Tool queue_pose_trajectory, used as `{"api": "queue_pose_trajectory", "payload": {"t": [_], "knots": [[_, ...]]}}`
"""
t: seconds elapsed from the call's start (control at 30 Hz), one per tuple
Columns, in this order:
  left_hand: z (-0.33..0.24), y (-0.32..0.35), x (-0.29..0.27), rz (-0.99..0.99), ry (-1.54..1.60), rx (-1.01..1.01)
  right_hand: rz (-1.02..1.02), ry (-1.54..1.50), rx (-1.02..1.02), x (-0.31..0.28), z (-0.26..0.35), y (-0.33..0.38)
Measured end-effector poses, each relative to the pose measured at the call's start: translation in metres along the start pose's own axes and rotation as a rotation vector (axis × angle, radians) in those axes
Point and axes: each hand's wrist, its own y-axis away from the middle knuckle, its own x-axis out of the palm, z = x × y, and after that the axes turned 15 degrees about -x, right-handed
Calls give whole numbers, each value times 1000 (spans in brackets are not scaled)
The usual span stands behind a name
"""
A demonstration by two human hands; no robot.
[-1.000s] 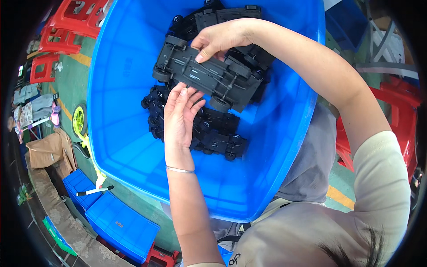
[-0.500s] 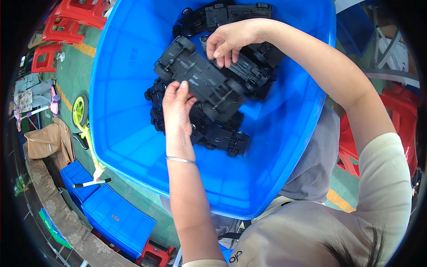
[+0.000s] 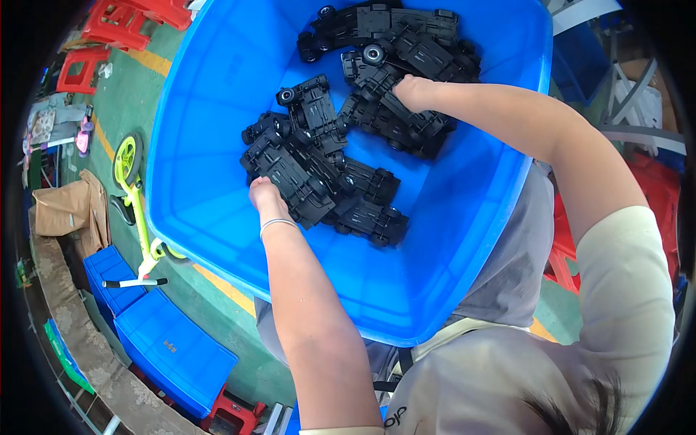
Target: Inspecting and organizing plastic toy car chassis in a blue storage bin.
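A deep blue plastic bin stands in front of me with black toy car chassis lying in two heaps. At the left heap, my left hand is closed on the near-left edge of a toy car chassis, which lies tilted over others with its underside up. My right hand reaches into the far right heap, against a chassis with a wheel; its fingers are hidden among the parts. Another chassis leans between the heaps.
Left of the bin stand a yellow-green kick scooter and blue lidded boxes. Red plastic stools are at the far left, more at the right. A brown paper bag lies by the left edge.
The chassis held up between both hands has come down onto the left heap, my left hand still at its edge. My right hand has left it and moved right into the other heap.
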Motion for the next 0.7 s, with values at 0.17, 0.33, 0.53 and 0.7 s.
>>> {"api": "queue_pose_trajectory", "payload": {"t": [0.17,0.33,0.53,0.7], "knots": [[-6,25,21,-294,13,-317,209,-203,7,20,-24,3],[-3,9,22,-294,-201,-241,28,-968,292,1,-17,10],[-21,70,36,-472,-662,215,37,-1388,22,-25,-14,18],[-39,77,37,165,-760,509,161,-1334,-309,-62,8,15]]}}
